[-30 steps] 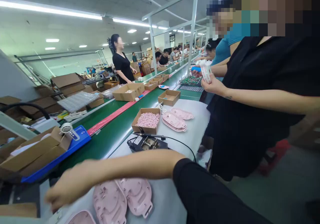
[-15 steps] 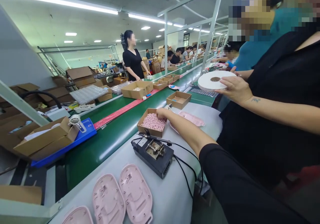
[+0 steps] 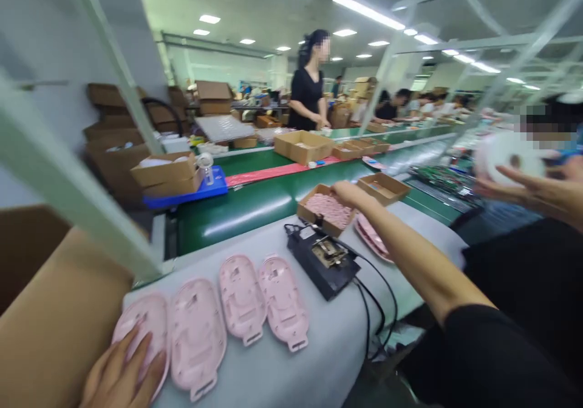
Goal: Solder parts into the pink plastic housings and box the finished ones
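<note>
At the lower left my left hand (image 3: 125, 368) lies with spread fingers on the leftmost pink plastic shell (image 3: 148, 311). Three more pink shells (image 3: 197, 335) (image 3: 241, 295) (image 3: 283, 299) lie beside it in a row on the grey-white mat (image 3: 319, 341). My right arm reaches forward, and my right hand (image 3: 345, 193) is at the back edge of a cardboard box (image 3: 319, 221) of small pink parts (image 3: 330, 209). Its fingertips are hidden and blurred. A black device (image 3: 323, 262) with cables stands in front of that box.
Beyond the mat runs a green conveyor (image 3: 255, 204) with a red strip (image 3: 268, 172) and cardboard boxes (image 3: 303, 147). A blue tray (image 3: 214, 184) is at left. At right, a nearby person's hands hold a white roll (image 3: 514, 156). A metal post (image 3: 91, 201) slants at left.
The view has swung left, bringing my left hand and more pink shells into sight. My right hand remains at the box of pink parts.
</note>
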Tool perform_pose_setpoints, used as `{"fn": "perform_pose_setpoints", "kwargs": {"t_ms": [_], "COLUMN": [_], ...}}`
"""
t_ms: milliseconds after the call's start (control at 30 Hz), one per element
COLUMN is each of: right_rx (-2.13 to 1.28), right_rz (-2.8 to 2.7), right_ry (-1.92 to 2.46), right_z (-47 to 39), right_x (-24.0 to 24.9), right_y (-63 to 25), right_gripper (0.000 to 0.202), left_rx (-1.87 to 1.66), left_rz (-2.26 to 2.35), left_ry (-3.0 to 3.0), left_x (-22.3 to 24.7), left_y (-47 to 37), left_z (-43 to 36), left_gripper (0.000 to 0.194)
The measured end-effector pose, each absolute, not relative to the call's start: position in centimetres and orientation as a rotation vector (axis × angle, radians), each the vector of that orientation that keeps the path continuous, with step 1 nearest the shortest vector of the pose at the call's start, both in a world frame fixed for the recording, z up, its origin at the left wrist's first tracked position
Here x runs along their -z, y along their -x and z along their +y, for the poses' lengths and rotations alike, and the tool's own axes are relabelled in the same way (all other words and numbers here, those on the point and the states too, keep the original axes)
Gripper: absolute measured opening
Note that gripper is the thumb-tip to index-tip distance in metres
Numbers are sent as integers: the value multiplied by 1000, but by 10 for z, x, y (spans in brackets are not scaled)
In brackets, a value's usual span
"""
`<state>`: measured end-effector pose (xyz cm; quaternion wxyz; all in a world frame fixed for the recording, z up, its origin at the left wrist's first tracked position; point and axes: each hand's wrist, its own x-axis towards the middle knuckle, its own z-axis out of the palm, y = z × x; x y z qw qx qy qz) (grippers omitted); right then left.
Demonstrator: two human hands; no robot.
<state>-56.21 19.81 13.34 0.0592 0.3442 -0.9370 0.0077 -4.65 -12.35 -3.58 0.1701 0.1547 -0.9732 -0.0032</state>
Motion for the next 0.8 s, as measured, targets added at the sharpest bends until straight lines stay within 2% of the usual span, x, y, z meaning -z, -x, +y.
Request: {"fn": "perform_pose_setpoints", "kwargs": {"t_ms": [100, 200, 267, 367, 533, 800], "right_rx": [-219, -460, -351, -120, -20, -112], "right_rz": [-2527, -2119, -1901, -1637, -1485, -1271], "right_ry": [-1431, -2061, -2426, -2615, -2624, -2866], "right_z": [134, 54, 6, -53, -92, -95], "right_x": [-147, -135, -115, -74, -30, -27], "right_y": [487, 386, 315, 248, 240, 259], "right_gripper": [14, 12, 10, 22, 32, 32], "left_rx": [263, 376, 414, 458, 494, 358], "left_rz": [-2768, -2746, -2722, -2675, -2659, -2715], "left_ry": [-632, -849, -935, -975, -984, -971], "left_x": [4, -12, -13, -9, -3, -10], "left_y": [48, 49, 42, 31, 28, 35], "left_z": [-92, -86, -86, -83, -82, -81], "left_gripper": [48, 44, 41, 39, 37, 38]}}
